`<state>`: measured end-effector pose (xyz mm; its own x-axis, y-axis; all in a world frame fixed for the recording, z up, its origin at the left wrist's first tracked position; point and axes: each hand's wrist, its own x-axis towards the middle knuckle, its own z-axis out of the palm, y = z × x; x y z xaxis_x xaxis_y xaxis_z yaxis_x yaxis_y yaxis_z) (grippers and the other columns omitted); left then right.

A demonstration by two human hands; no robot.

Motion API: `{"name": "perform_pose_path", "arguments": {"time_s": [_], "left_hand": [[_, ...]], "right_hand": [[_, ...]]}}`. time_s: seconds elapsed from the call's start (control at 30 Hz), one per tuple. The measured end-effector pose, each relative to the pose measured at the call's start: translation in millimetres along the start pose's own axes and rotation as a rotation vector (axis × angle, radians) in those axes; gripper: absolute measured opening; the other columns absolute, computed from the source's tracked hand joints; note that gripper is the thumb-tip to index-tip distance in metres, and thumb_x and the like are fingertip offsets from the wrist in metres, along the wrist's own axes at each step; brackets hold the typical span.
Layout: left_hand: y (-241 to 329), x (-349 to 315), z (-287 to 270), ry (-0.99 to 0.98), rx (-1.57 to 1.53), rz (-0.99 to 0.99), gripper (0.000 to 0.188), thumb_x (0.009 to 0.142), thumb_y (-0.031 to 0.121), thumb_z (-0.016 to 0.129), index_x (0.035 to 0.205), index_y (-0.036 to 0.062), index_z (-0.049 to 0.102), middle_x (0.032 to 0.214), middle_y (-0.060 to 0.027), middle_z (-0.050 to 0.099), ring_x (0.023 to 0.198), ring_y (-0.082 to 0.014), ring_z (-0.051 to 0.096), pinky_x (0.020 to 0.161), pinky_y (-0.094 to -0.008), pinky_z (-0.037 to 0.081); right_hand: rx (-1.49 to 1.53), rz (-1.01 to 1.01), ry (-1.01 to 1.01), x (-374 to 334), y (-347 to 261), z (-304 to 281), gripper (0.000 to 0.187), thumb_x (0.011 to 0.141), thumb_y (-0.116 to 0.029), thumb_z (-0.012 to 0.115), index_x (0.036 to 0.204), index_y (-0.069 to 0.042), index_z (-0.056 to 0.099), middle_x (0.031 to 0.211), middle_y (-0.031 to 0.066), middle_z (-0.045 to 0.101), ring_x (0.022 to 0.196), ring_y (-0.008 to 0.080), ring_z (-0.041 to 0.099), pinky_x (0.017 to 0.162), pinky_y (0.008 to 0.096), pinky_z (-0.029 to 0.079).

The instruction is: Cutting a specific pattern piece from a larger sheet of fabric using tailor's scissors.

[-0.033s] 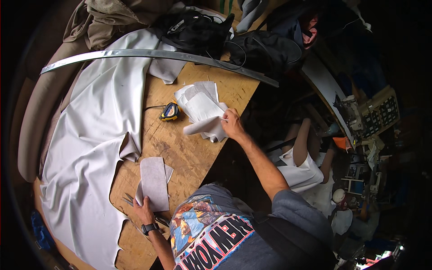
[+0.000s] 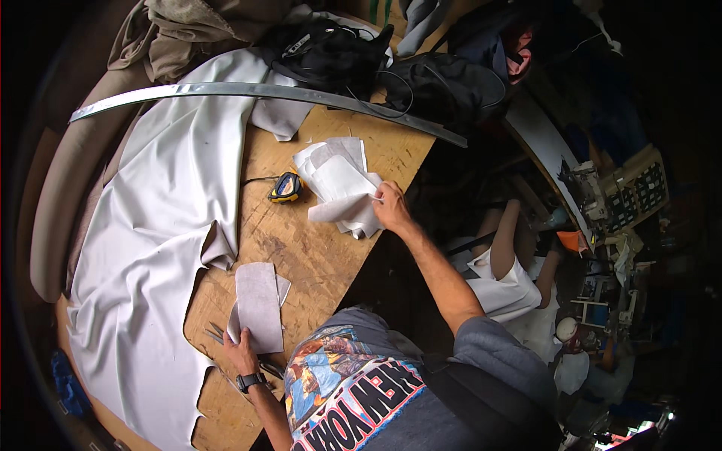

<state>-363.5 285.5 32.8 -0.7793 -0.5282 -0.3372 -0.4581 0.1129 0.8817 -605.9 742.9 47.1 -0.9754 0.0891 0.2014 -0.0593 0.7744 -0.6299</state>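
Observation:
My right hand (image 2: 391, 207) pinches the edge of a white fabric piece (image 2: 344, 207), whose near part is lifted and folded over. That piece belongs to a loose pile of white and grey cut pieces (image 2: 342, 154) near the table's right edge. My left hand (image 2: 241, 353), with a black watch at the wrist, grips the lower left corner of a grey, round-cornered fabric piece (image 2: 259, 304). Under it another pale piece (image 2: 283, 289) peeks out. Scissors (image 2: 216, 333) lie beside my left hand, partly hidden by it. A yellow and black tape measure (image 2: 286, 187) rests left of the pile.
A large white sheet of material (image 2: 162, 248) drapes over the left of the wooden table (image 2: 301, 259). Across the far side lies a long metal strip (image 2: 256, 89). Black bags (image 2: 327, 52) sit behind it. Brown padded rolls (image 2: 56, 203) line the left; cluttered equipment (image 2: 602, 188) stands at right.

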Motion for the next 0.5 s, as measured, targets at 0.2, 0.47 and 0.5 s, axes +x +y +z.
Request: {"name": "perform_pose_path", "arguments": {"time_s": [0.2,0.47,0.5], "left_hand": [[9.3,-6.1,1.4,0.019,-0.003,-0.024,0.034,0.088,0.012,0.068,0.118,-0.0021,0.061,0.105,-0.0085,0.067,0.090,-0.0176,0.061,0.081,-0.0316,0.049],[11.4,-5.3,-9.1,0.000,0.065,-0.084,0.043,0.086,0.016,0.071,0.124,-0.0015,0.061,0.109,-0.0090,0.068,0.094,-0.0189,0.063,0.083,-0.0326,0.051],[14.1,-2.6,-8.9,-0.012,0.080,-0.069,0.043,0.086,0.017,0.071,0.124,-0.0012,0.061,0.109,-0.0088,0.068,0.094,-0.0191,0.063,0.083,-0.0327,0.051]], "right_hand": [[-0.091,0.054,-0.119,5.5,0.3,-4.4,0.011,0.074,-0.005,0.066,0.083,-0.004,0.059,0.091,0.0175,0.063,0.093,0.0396,0.059,0.082,0.0484,0.046],[0.206,0.112,-0.196,6.6,-58.3,-12.9,0.026,0.078,-0.003,0.066,0.102,-0.001,0.059,0.092,0.0140,0.066,0.088,0.0269,0.067,0.078,0.0382,0.054],[0.350,0.105,-0.242,5.3,-78.2,-15.0,0.026,0.077,-0.001,0.065,0.103,-0.001,0.058,0.095,0.0134,0.066,0.090,0.0254,0.067,0.081,0.0372,0.053]]}}
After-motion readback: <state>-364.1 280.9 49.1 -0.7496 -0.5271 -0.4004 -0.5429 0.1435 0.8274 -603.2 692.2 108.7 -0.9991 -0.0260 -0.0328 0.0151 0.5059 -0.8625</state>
